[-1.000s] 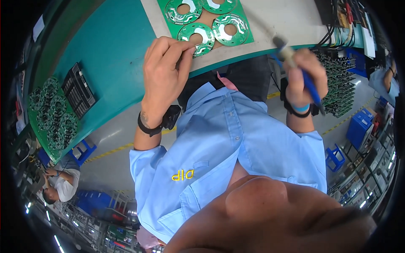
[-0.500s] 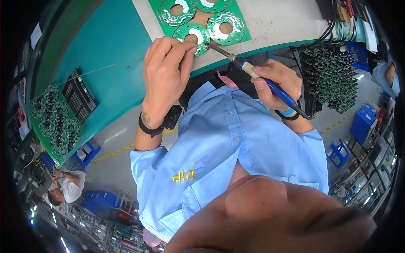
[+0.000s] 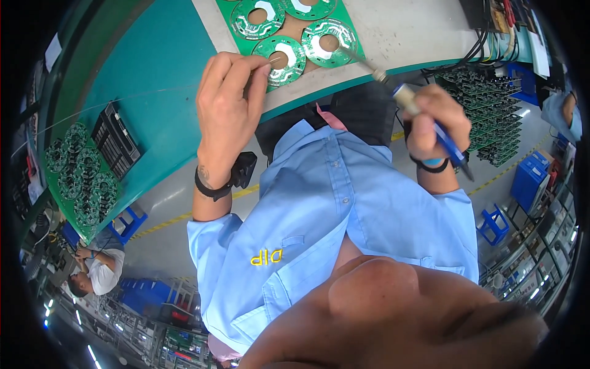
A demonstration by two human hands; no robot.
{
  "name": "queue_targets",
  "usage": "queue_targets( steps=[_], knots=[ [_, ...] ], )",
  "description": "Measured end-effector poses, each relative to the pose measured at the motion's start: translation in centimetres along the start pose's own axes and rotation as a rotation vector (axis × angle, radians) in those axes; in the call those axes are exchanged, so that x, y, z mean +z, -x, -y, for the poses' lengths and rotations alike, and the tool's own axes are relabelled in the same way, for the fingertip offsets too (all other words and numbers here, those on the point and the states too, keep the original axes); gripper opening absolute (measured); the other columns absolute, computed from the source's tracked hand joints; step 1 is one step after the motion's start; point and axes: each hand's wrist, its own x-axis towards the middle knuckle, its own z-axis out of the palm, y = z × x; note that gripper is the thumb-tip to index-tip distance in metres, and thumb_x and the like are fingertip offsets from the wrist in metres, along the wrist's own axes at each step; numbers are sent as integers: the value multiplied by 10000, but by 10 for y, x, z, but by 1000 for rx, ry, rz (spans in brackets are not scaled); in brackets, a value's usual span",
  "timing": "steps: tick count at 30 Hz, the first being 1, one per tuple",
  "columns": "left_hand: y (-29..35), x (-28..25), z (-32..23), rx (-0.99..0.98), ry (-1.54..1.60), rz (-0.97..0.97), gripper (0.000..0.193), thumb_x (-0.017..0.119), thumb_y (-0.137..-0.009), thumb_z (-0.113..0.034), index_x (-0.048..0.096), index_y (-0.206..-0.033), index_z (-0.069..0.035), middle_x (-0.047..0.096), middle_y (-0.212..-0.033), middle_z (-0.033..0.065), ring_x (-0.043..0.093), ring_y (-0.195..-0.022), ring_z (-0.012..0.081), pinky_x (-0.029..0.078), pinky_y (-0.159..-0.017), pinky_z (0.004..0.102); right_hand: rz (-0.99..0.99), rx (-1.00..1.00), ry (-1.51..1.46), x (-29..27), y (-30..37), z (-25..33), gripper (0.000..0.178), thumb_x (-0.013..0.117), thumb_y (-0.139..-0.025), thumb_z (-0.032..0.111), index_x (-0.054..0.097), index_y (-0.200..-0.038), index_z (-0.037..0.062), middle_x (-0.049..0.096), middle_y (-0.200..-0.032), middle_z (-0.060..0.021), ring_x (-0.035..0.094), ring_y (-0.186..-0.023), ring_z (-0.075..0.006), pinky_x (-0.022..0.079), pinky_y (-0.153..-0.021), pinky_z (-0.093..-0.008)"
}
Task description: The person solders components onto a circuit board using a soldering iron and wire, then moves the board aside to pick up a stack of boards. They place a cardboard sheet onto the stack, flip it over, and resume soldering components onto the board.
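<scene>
Circuit board (image 3: 311, 48) lay flat on the pale mat (image 3: 405, 37), presumably for steady support. The person's left hand (image 3: 227, 98) pinched thin wire (image 3: 275, 60), its end free above the board; the right hand (image 3: 439, 123) gripped the soldering iron (image 3: 404, 97) well behind its blurred tip, apparently against heat. Contact I could not tell.

Hard to See

The soldering iron (image 3: 405, 99) and right hand (image 3: 438, 120) are blurry. That hand hides some stacked boards (image 3: 495, 117). The top edge cuts off the green panel (image 3: 298, 55). The wire (image 3: 275, 60) in the left hand (image 3: 228, 104) is too thin to follow.
</scene>
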Motion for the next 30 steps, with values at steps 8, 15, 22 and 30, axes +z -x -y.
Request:
queue_targets(
  steps=[8, 15, 22, 30],
  knots=[
    [-17, -2, -3, -79, 189, 130, 105, 759, -901, 7, 714, -994, -12, 637, -906, 93, 625, -822, 280, 513, -718, 388, -257, 204, 352, 1, -39, -65, 220, 589, -1020, -2, 668, -1216, -66, 692, -947, -132, 636, -813, -186, 521, -734, -268],
    [-27, -5, 7, 87, 180, 231, 112, 729, -899, 29, 709, -1003, -9, 641, -944, 97, 621, -868, 288, 520, -756, 395, -51, 3, 0, -3, -21, -8, 220, 733, -837, 1, 722, -1057, -18, 673, -810, -126, 614, -663, -186, 486, -586, -311],
    [-35, -6, 9, 210, 56, 284, 126, 735, -897, 13, 723, -1020, -9, 660, -966, 106, 634, -930, 298, 522, -812, 388, 245, -57, -33, 1, -9, -1, 200, 738, -826, 46, 721, -999, -51, 658, -844, -147, 564, -639, -232, 428, -571, -339],
    [-36, -8, 6, 198, 60, 298, 124, 736, -895, 18, 725, -1015, -11, 661, -965, 100, 625, -911, 288, 518, -796, 389, 245, -38, -31, 9, -6, -4, 150, 742, -827, 35, 728, -955, -42, 664, -824, -136, 574, -627, -231, 442, -557, -340]
  ],
)
